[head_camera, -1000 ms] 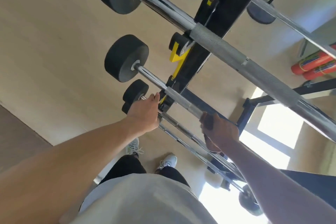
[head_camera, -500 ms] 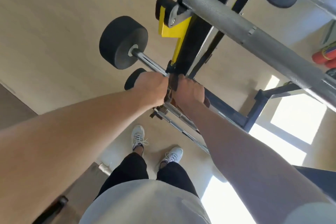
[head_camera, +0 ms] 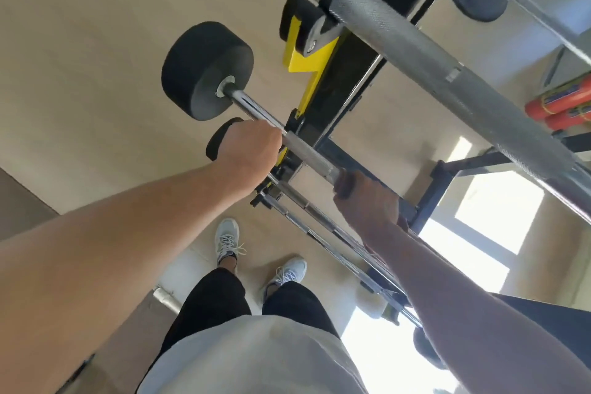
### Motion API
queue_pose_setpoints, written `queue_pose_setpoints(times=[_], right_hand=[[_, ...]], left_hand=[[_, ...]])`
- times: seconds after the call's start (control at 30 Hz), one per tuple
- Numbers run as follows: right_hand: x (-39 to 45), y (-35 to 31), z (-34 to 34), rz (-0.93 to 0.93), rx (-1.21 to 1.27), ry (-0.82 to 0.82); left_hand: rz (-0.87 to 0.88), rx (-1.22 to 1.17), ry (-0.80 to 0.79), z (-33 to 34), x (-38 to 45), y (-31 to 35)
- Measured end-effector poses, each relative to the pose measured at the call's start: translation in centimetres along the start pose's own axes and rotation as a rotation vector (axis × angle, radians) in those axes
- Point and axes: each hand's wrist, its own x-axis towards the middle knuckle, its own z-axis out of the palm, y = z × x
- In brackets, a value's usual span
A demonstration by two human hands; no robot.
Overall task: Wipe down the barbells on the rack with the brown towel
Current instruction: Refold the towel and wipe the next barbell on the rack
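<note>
A black and yellow rack (head_camera: 348, 80) carries several barbells, seen from above. My left hand (head_camera: 252, 150) grips the chrome shaft of the second barbell (head_camera: 307, 155) close to its black end weight (head_camera: 204, 70). Farther right on the same shaft, my right hand (head_camera: 367, 201) holds the brown towel (head_camera: 347, 184) wrapped round the bar; only a dark edge of the towel shows. A thick knurled barbell (head_camera: 415, 45) crosses above. Two thinner bars (head_camera: 319, 227) lie lower on the rack.
My feet in white shoes (head_camera: 227, 240) stand on the beige floor beside the rack. The rack's black base frame (head_camera: 441, 189) runs to the right. Red cylinders (head_camera: 559, 105) lie at the right edge. Bright sun patches fall on the floor at right.
My right hand has slid with the towel to the right along the second barbell, away from my left hand. The left hand stays gripping near the weight. The view shifted a little.
</note>
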Motion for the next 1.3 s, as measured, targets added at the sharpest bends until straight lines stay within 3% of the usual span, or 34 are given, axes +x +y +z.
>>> queue_pose_setpoints(times=[0.13, 0.23, 0.4, 0.5, 0.63, 0.73, 0.97, 1.1, 1.3], right_hand=[[4.6, -9.1, 0.0, -0.057, 0.075, 0.088], [5.3, -10.1, 0.6, -0.088, 0.080, 0.121], [4.0, -5.3, -0.2, -0.159, 0.037, 0.011], [0.6, 1.9, -0.5, -0.054, 0.023, -0.121], [-3.8, 8.8, -0.6, 0.053, 0.018, -0.130], [-2.3, 5.7, -0.4, 0.016, 0.059, -0.071], [4.9, -8.7, 0.3, -0.114, 0.101, 0.122], [5.5, -8.6, 1.0, -0.183, 0.064, 0.154], [2.8, -4.1, -0.9, -0.204, 0.038, -0.042]], left_hand=[[-0.009, 0.045, 0.030, -0.2, -0.1, 0.8], [-0.019, 0.068, -0.002, -0.3, 0.0, 1.4], [-0.011, 0.138, -0.028, -0.5, 0.1, 2.3], [-0.002, 0.117, -0.018, -0.8, -0.2, 3.0], [-0.044, 0.033, -0.012, 0.7, -0.6, 3.0], [-0.075, 0.023, 0.028, 1.3, -0.5, 2.3], [-0.104, 0.058, 0.063, 0.9, -0.6, 3.2], [-0.158, 0.096, 0.038, 1.1, -1.0, 3.4], [-0.206, 0.061, -0.040, 1.6, -1.9, 3.9]])
